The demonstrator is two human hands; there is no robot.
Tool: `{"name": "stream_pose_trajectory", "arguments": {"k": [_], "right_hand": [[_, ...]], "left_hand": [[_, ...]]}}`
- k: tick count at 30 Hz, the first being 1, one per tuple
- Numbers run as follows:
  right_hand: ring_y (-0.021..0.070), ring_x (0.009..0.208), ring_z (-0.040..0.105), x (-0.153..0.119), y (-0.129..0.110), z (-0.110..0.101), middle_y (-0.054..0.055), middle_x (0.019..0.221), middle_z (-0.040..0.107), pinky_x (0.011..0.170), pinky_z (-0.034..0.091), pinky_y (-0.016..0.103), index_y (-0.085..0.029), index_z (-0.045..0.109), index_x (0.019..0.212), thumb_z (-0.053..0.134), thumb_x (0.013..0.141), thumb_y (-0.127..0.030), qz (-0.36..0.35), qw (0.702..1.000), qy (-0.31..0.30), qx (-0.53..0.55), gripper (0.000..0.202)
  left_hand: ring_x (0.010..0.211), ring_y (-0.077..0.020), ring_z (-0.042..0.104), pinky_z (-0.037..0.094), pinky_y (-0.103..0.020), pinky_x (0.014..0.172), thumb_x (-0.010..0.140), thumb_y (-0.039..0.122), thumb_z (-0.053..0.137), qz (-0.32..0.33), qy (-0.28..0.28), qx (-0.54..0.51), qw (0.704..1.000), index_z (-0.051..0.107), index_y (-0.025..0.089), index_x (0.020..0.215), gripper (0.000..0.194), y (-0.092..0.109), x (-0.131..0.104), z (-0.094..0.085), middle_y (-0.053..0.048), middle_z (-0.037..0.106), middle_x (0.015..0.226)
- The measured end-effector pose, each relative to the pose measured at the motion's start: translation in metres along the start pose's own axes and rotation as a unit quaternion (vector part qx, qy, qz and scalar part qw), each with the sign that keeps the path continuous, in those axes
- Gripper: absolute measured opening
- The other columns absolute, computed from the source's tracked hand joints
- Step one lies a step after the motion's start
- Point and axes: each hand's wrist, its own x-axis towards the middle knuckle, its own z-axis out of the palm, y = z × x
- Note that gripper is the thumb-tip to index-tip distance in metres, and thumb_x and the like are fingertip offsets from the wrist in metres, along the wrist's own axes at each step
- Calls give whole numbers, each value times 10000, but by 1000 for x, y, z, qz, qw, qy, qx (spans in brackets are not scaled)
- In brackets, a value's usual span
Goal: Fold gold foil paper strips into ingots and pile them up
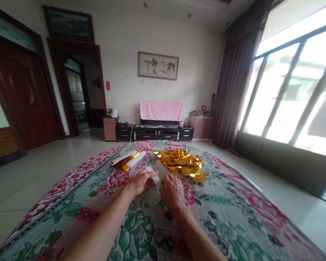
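Between my two hands is a white-backed sheet of paper [162, 169], partly folded over on the tablecloth. My left hand [143, 183] pinches its left edge, thumb and fingers closing on it. On the right side, my right hand [173, 188] grips the same sheet with curled fingers; some fingertips are hidden. Just beyond lies a pile of folded gold foil paper pieces [183, 161], shiny and pointed. To the left rest rolled gold foil sheets [129, 160] with white backs, apart from my hands.
A flowered cloth [137, 232] covers the round table. Behind it stand a low black TV cabinet [157, 135] and a television draped with a pink cloth [161, 110]. Windows and a purple curtain [228, 87] are at right, a red door [19, 90] at left.
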Motion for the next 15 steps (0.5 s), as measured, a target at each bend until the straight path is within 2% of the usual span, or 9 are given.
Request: {"name": "stream_pose_trajectory", "arguments": {"k": [3,7,11,15], "right_hand": [[177,826,481,-1,-4,2,32,839,578,715,276,275,-192,548,781,523,712,-136,-3,1000,6,-17,93],[179,806,473,-2,-10,5,32,826,575,700,264,287,-195,549,777,522,713,-124,-13,1000,8,-26,99],[185,808,464,-4,-14,7,34,815,570,706,264,298,-197,553,775,528,699,-121,-31,999,11,-21,110],[192,817,454,-8,-18,2,44,838,560,723,278,304,-195,556,809,541,671,-149,-66,998,-3,13,147]], "left_hand": [[569,-136,600,481,-251,542,566,309,734,22,49,-44,998,547,142,821,358,-2,5,10,-10,626,649],[487,-135,567,456,-255,475,514,274,743,39,172,-16,984,578,131,784,348,-5,9,19,-5,620,596],[476,-130,556,438,-239,453,556,240,685,47,247,31,967,583,131,768,260,-10,14,18,-6,615,593],[512,-131,561,417,-217,458,553,223,675,66,303,97,946,598,125,723,211,-14,18,8,-20,623,611]]}}
